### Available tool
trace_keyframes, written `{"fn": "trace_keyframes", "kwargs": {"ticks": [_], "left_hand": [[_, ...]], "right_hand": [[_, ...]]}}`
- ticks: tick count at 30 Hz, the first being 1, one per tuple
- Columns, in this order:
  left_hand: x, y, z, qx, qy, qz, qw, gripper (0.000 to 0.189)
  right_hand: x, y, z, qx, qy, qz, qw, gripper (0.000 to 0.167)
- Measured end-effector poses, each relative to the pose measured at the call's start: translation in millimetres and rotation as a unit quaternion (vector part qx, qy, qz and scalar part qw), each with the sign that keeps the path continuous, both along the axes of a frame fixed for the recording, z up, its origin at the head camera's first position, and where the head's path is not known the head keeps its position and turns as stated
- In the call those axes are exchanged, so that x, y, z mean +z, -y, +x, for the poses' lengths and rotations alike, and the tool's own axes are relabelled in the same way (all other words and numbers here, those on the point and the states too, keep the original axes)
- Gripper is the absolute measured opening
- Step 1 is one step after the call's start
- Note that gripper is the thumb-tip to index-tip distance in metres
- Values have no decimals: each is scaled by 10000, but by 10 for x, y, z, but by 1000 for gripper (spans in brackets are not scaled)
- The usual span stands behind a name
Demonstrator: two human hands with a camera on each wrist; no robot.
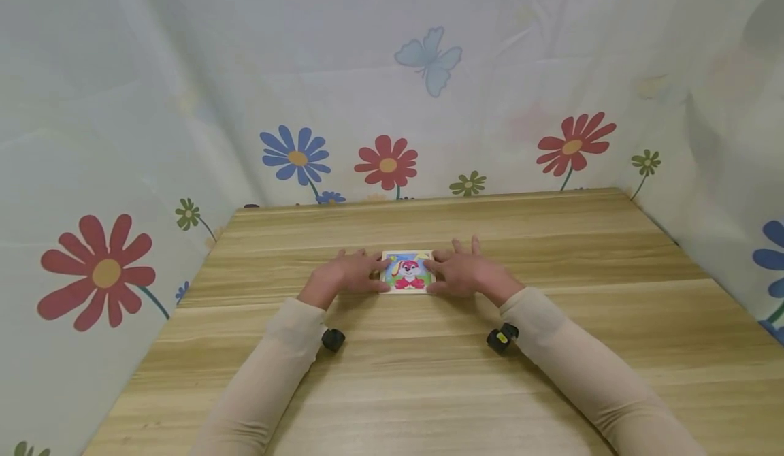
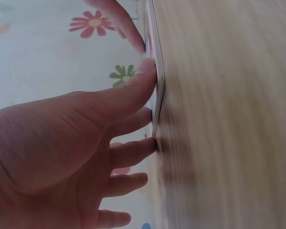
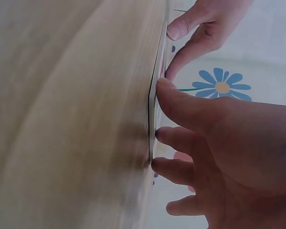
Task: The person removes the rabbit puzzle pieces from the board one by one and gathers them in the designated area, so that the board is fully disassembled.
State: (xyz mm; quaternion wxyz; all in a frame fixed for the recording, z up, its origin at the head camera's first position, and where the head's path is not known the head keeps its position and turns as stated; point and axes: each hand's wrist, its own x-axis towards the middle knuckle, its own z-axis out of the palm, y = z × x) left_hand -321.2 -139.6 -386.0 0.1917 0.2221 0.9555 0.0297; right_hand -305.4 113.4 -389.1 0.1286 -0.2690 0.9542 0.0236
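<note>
A small square picture board (image 1: 407, 280) with a pale border and a cartoon long-eared animal in pink lies flat on the wooden table. My left hand (image 1: 355, 272) is at its left edge, the thumb (image 2: 145, 76) resting on the near corner and other fingertips touching farther along that side. At the opposite edge, my right hand (image 1: 462, 272) touches the board with its thumb (image 3: 169, 90) and fingers, its outer fingers spread away from it. From the wrist views the board (image 3: 153, 102) shows as a thin slab seen edge-on. Fingers of both hands look fairly straight.
The wooden table (image 1: 404, 388) stretches toward me and to both sides. A white curtain (image 1: 343, 82) printed with flowers and a butterfly hangs behind it and along its sides. Black wrist devices (image 1: 502, 338) sit under both sleeves.
</note>
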Motion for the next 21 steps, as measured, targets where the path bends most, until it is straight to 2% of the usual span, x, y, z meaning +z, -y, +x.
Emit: {"fn": "trace_keyframes", "kwargs": {"ticks": [9, 16, 21], "left_hand": [[-55, 31, -54, -176, -112, 27, 9998, 71], [-66, 46, -81, -546, -87, 290, 9980, 60], [-73, 87, -113, -620, -53, 465, 9970, 56]], "right_hand": [[24, 7, 8, 40, 239, 67, 9997, 67], [20, 10, 5, -21, 270, 88, 9996, 67], [25, 18, 5, -46, 286, 72, 9996, 66]]}}
